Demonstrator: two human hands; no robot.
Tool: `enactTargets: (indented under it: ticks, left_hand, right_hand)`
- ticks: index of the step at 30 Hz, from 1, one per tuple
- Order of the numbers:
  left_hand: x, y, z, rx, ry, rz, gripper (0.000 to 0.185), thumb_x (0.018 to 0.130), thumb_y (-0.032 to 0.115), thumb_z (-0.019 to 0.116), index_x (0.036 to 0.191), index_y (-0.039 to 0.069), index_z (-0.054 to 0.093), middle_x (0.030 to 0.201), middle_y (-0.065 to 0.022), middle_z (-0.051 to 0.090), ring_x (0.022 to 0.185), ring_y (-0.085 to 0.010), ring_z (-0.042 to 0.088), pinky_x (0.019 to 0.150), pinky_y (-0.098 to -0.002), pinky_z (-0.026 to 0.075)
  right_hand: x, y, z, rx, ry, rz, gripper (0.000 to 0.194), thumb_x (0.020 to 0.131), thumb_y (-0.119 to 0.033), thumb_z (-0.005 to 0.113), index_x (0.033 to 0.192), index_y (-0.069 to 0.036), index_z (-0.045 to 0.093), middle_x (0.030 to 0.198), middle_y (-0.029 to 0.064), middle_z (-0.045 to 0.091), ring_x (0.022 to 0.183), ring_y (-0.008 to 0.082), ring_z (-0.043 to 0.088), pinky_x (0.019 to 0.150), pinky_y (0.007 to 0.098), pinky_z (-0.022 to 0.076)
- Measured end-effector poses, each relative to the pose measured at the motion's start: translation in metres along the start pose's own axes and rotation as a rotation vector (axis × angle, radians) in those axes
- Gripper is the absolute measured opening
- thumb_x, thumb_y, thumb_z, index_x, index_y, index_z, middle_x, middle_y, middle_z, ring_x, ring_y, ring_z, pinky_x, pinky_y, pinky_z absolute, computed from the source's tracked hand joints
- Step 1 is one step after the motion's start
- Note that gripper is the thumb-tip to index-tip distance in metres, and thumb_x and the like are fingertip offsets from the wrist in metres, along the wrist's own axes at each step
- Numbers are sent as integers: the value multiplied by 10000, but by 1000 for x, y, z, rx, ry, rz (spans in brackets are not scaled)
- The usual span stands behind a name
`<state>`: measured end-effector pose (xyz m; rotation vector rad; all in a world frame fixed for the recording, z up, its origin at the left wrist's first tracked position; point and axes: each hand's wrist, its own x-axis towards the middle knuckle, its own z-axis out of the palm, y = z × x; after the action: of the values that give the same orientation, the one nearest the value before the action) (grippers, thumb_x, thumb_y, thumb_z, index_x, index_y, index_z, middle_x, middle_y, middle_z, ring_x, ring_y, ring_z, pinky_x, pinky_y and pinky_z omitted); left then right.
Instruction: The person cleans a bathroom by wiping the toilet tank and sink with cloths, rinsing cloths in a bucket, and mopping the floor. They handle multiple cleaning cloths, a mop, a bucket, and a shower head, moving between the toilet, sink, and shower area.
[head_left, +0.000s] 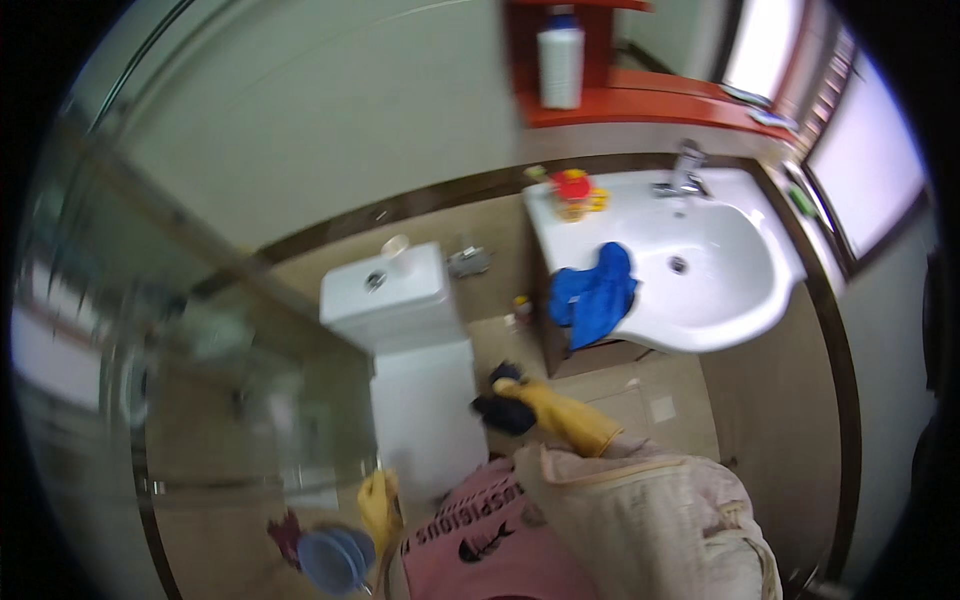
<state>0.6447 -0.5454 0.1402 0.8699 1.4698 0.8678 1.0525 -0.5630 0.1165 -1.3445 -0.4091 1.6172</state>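
Note:
Yellow rubber gloves cover both hands. My right hand (555, 409) is closed around a black item (506, 412), perhaps a cloth or brush, that sticks out on both sides of it; the toilet's closed lid (427, 420) lies to its left. At the lower left, my left hand (379, 502) is beside the glass shower panel's edge and just above a blue plastic bucket (334, 559); whether it grips anything is unclear. A dark red cloth (286, 536) shows next to the bucket. Over the washbasin's (720, 315) left rim hangs a blue cloth (600, 292).
A glass shower panel (225, 300) stands at the left. The toilet tank (386, 300) has a cup (397, 251) on it. A red and yellow container (572, 195) stands by the chrome faucet (686, 172). Above, a red shelf (652, 105) holds a white bottle (561, 64).

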Motion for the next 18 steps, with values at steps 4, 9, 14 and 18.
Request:
enactTargets:
  ticks: [4, 9, 14, 18]
  left_hand:
    - [40, 11, 11, 125, 142, 115, 358, 985, 296, 675, 1208, 17, 683, 885, -24, 682, 779, -111, 604, 723, -274, 484]
    - [90, 78, 62, 436, 177, 160, 617, 879, 259, 786, 1400, 10, 568, 1203, -121, 706, 1113, -256, 662, 978, -378, 495]
    - [141, 163, 132, 502, 6, 341, 801, 854, 271, 797, 1518, 15, 430, 1440, -178, 584, 1312, -309, 575, 1099, -409, 446]
    - [188, 208, 191, 621, -74, 497, 853, 847, 281, 788, 1560, 46, 384, 1537, -167, 503, 1375, -339, 518, 1154, -450, 407]
  right_hand:
    - [65, 4, -21, -295, 123, 66, 560, 852, -308, 852, 1232, 58, 666, 1063, 171, 751, 889, 260, 741, 790, 370, 586]
    - [104, 29, -34, -475, 207, 57, 519, 857, -275, 854, 1225, 47, 680, 1076, 145, 749, 895, 235, 728, 792, 343, 570]
    - [104, 0, -15, -272, 202, 221, 523, 836, -243, 875, 1233, 36, 680, 1109, 141, 739, 922, 227, 713, 811, 351, 564]
    - [115, -64, 9, -298, 252, 120, 569, 879, -202, 841, 1336, 45, 609, 1181, 154, 708, 972, 219, 695, 792, 332, 560]
